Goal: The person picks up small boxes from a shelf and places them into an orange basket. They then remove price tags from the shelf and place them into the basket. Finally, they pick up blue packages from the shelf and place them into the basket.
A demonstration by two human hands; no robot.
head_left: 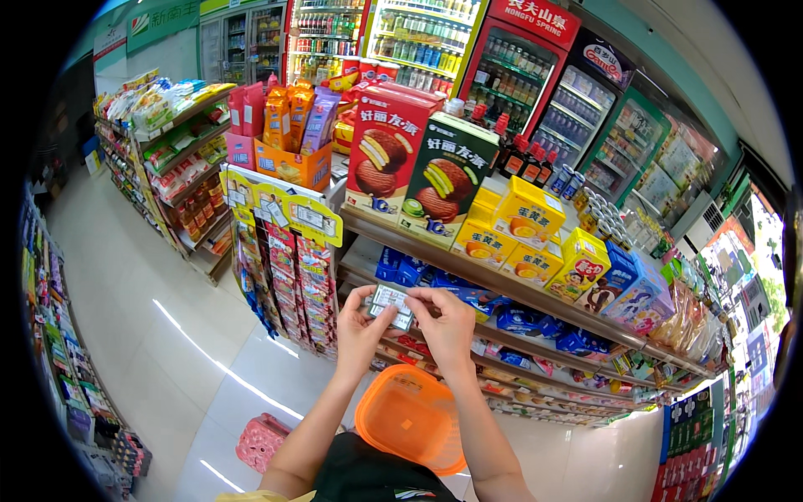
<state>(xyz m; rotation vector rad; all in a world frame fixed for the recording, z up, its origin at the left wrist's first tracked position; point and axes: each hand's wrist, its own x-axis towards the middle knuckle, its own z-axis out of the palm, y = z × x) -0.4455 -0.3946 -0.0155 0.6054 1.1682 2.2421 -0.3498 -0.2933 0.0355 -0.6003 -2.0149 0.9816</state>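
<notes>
A small white printed card (390, 302) with a dark greenish edge, much like a shelf price label, is held up in front of the snack shelf. My left hand (360, 326) is closed on its left side, the thumb lying across its face. On the right edge, my right hand (449, 322) pinches the same card between thumb and fingers. Just beyond the hands is the shelf edge (493, 270), with a red box (385, 151) and a dark green box (443, 180) of cakes above it. Yellow boxes (529, 216) stand to their right.
Below my forearms is an orange plastic basket (375, 422). A pink patterned stool (261, 441) stands on the tiled floor to the left. Hanging snack packets (284, 276) cover the shelf's end. Drink fridges (510, 75) line the back, and another shelf (180, 163) stands far left.
</notes>
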